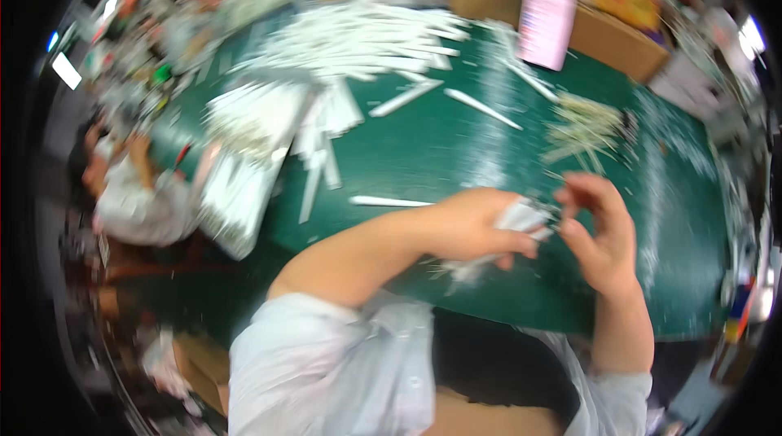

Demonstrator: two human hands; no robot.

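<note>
My left hand [481, 224] is closed around a small bundle of slim white paper-like strips [521, 216]. The bundle's lower end [468, 269] shows below the hand, blurred, with thin pale strands sticking out. Close by its upper end is my right hand [603, 232], thumb and fingers curved and apart. A small dark spot lies between the bundle and these fingertips, too smeared to name. One white stick-like piece [387, 201] lies beside my left forearm. Beyond my right hand is a loose heap of thin pale-yellow strands [582, 128], next to small dark pieces [627, 127].
A large pile of white stick-like pieces [358, 37] covers the far part of the green table [676, 273]. Filled clear bags [244, 159] lie at the left edge. A phone [546, 25] leans on a cardboard box [627, 49]. Another person [138, 192] sits at left.
</note>
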